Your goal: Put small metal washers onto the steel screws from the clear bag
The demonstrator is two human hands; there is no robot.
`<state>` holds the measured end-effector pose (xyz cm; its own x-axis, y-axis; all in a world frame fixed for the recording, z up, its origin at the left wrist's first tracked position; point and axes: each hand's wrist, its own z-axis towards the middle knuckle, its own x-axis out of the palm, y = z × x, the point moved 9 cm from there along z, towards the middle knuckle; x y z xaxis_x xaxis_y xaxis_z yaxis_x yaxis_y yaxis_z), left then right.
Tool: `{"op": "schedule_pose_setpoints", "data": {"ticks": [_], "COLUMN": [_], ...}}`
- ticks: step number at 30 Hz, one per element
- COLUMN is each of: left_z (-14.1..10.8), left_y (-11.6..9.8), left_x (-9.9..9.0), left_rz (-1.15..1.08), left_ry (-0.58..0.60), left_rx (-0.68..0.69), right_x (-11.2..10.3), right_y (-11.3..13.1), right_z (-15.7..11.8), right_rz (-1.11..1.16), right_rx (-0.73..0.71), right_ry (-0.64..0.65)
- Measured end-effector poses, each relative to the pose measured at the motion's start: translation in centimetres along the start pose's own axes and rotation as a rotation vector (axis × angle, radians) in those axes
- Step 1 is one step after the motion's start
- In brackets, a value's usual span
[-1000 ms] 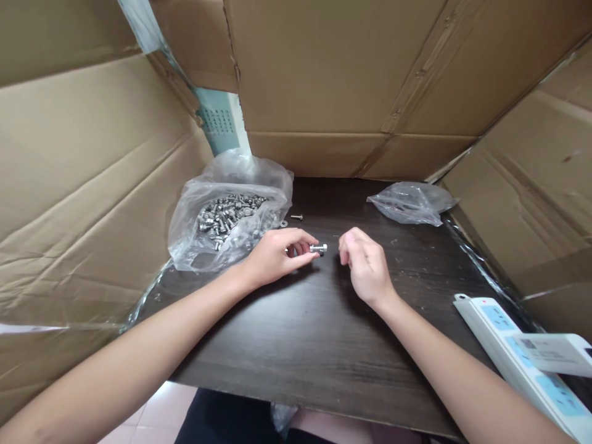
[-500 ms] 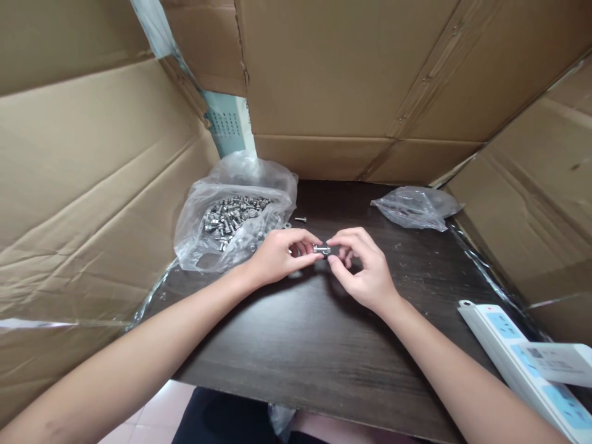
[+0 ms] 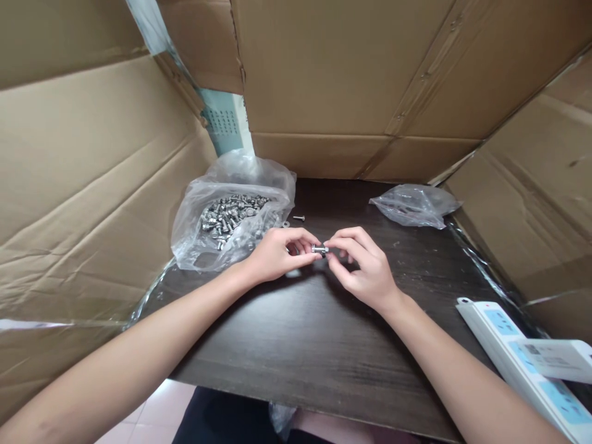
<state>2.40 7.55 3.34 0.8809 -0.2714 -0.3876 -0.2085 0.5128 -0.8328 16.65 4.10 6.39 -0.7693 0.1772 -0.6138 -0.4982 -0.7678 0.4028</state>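
Note:
Near the middle of the dark table (image 3: 296,333), a small silver bolt (image 3: 319,249) is held sideways between both hands. The thumb and fingertips of my left hand (image 3: 282,251) pinch its left end. My right hand (image 3: 365,265) has its thumb and fingers closed at the right end, where a small nut-like part shows. Behind my left hand, an open clear plastic bag (image 3: 187,228) holds many silver bolts (image 3: 231,216). A loose screw (image 3: 299,217) and a washer (image 3: 285,224) lie just right of the bag.
A flattened clear plastic bag (image 3: 414,203) lies at the back right. A white power strip (image 3: 499,345) with a label on it runs along the right edge. Cardboard walls (image 3: 324,74) enclose the table at the left, back and right.
The fingers of my right hand have shifted slightly around the bolt's right end. The whole view has moved a little; the bolt is still held between both hands.

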Motion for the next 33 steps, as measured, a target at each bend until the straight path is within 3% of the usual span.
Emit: {"op": "schedule_pose_setpoints", "data": {"ticks": [8, 15, 26, 33], "left_z": [0.1, 0.1, -0.2, -0.5], "left_y": [-0.1, -0.6, -1.0, -1.7], "left_x": [-0.1, -0.4, -0.1, 0.2], "left_rz": [-0.006, 0.021, 0.140, 0.228], "left_ry": [-0.012, -0.037, -0.021, -0.022], "left_rx": [0.002, 0.018, 0.158, 0.241], "right_x": [-0.1, -1.5, 1.3, 1.9], "right_y": [0.3, -1.2, -1.6, -1.9], "right_z": [0.2, 0.2, -0.5, -0.8], "right_rz": [-0.150, 0.079, 0.138, 0.145], "right_rx": [-0.068, 0.189, 0.225, 0.235], "right_ry": [0.039, -0.109, 0.041, 0.058]}}
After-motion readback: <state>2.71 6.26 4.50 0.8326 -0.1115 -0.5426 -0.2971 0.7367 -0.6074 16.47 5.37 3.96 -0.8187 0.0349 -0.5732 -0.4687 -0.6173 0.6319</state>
